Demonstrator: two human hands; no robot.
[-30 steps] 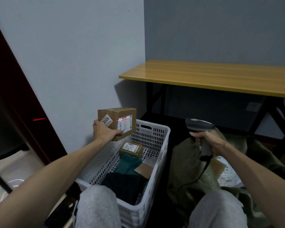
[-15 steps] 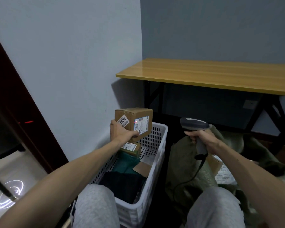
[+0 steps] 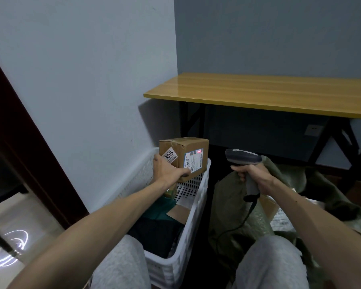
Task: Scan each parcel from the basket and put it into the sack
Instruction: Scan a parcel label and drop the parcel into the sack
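Here the left hand (image 3: 168, 171) grips a cardboard parcel (image 3: 183, 156) above the white basket (image 3: 198, 197). The right hand (image 3: 253, 177) clasps the scanner (image 3: 242, 159), whose red line falls on the parcel's label (image 3: 193, 160).

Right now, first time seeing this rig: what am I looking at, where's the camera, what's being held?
There is no machine here, just a person's two bare hands. One wide-angle camera worn on the head films them, looking forward and down. The left hand grips a cardboard parcel above the white basket, which holds more packages. The right hand holds a corded scanner, and a red line shows on the parcel's label. Right of the basket lies the green sack, with parcels already inside. A wooden table stands behind.
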